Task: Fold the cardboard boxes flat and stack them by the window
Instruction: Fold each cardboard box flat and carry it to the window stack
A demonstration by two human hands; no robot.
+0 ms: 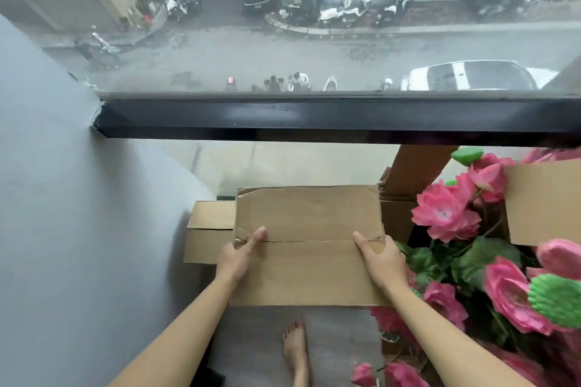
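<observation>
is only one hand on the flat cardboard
No, the left hand and right hand each grip a side of the flat cardboard.

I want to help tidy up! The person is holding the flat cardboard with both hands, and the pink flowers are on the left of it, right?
Not quite. The head view shows the pink flowers on the right of the flat cardboard, not the left. The left hand and right hand do both hold it.

Flattened box [308, 248]: matt brown cardboard, torn rough edges. Window frame [314, 118]: glossy black. Flowers [446, 217]: pink, artificial-looking. Wall [63, 198]: matt grey.
</observation>
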